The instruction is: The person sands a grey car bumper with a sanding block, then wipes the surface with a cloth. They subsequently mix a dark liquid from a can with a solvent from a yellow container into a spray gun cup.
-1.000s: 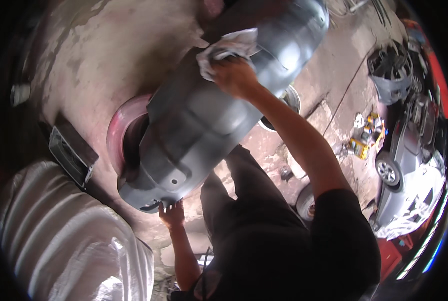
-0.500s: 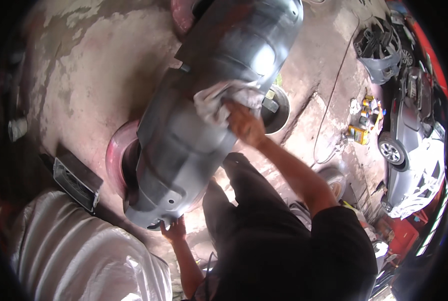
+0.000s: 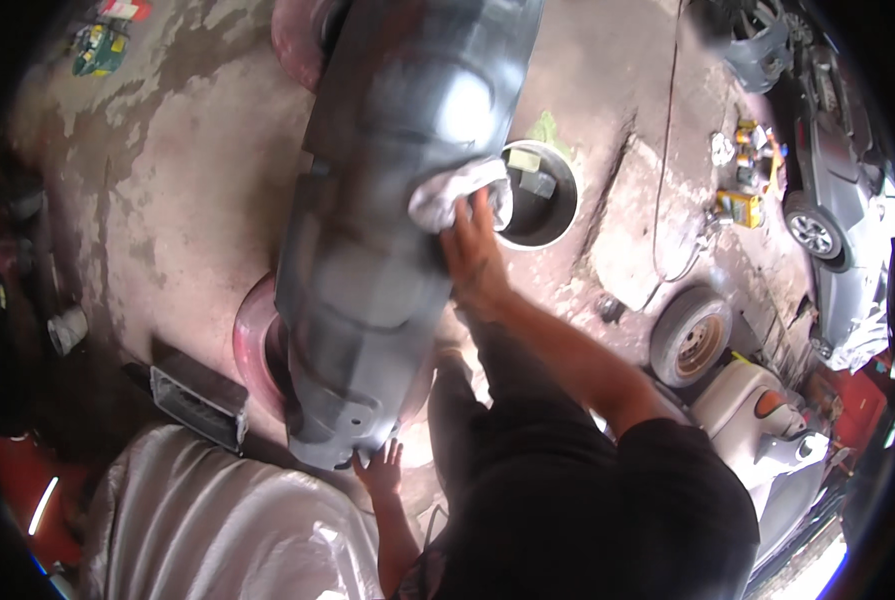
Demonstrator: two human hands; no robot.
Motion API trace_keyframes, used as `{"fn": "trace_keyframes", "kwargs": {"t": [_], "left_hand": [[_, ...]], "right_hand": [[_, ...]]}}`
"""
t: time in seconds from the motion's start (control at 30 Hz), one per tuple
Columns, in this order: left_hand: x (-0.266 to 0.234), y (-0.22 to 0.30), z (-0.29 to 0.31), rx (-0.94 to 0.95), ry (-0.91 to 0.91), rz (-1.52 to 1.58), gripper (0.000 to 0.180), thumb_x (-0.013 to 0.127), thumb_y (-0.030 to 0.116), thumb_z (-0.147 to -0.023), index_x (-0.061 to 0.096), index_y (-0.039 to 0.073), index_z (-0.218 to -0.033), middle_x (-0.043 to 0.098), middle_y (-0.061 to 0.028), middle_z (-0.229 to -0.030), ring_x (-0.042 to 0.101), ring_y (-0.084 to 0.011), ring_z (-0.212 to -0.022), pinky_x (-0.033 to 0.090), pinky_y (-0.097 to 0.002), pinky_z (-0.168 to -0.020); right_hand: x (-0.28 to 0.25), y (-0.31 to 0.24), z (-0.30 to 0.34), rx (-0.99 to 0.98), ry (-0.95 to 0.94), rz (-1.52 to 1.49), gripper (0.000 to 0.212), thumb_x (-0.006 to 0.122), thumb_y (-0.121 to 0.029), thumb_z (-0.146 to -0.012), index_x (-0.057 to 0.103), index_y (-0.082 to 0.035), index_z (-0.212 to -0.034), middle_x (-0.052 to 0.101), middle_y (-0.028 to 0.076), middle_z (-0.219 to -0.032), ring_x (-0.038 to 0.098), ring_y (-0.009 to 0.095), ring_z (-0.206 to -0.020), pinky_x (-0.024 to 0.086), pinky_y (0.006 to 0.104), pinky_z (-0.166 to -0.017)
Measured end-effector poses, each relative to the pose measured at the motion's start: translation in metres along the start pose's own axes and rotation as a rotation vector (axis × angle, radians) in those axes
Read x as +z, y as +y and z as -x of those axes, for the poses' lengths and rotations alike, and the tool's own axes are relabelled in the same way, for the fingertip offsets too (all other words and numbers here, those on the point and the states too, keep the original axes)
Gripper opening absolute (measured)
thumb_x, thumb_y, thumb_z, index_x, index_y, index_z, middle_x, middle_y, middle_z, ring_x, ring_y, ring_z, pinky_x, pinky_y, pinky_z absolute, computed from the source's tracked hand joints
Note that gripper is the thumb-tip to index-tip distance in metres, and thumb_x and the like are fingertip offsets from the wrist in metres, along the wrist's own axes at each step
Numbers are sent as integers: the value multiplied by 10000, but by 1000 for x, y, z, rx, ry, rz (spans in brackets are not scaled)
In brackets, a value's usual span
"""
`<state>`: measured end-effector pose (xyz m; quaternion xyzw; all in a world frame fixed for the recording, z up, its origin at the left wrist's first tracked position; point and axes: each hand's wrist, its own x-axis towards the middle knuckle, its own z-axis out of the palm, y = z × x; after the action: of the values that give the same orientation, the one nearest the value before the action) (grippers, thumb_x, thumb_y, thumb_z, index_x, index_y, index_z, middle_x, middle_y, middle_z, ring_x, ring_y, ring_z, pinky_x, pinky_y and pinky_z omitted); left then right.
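Note:
A long, dark grey moulded car panel (image 3: pixel 367 250), shaped like a bumper, runs from the top of the view down to the lower middle. It rests on reddish tyre-like rings. My right hand (image 3: pixel 477 250) holds a crumpled white cloth (image 3: pixel 447 198) against the panel's right side, its fingers stretched over the cloth. At the panel's near end is my left hand (image 3: pixel 379 472), fingers spread beside the edge. Whether its fingertips touch the panel I cannot tell.
Right of the panel stands a round bucket (image 3: pixel 542 225) with small blocks in it. A wheel (image 3: pixel 691 337), cans (image 3: pixel 739 209), a hose (image 3: pixel 659 200) and a silver car (image 3: pixel 837 200) lie farther right. A pale cover (image 3: pixel 237 520) and a dark rectangular box (image 3: pixel 199 400) are near left.
The view has shifted, so the panel appears farther left. My right hand and the cloth now lie nearer the panel's right edge. My left hand's fingers have spread from the panel's end.

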<state>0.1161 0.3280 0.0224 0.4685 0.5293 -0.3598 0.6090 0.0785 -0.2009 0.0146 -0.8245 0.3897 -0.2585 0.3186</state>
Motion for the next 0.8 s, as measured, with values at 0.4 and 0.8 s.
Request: {"fn": "trace_keyframes", "kwargs": {"t": [0.4,0.8], "left_hand": [[10,20,25,-126,-15,-549,1040,399,758,-986,141,-26,-1619,302,-263,-1629,350,-512,-1458,354,-688,-1150],[-33,56,7,-77,-217,-1029,784,447,636,-1044,416,-4,-1497,543,-249,-1435,584,-408,-1277,567,-554,-972]], "right_hand": [[48,73,-19,882,377,-1120,464,366,-345,-1090,643,16,-1182,694,125,-1068,662,258,-1017,522,404,-906],[188,-88,390,836,-569,-695,329,550,-262,-1019,673,-62,-1251,688,185,-1076,665,311,-1052,509,464,-975]]}}
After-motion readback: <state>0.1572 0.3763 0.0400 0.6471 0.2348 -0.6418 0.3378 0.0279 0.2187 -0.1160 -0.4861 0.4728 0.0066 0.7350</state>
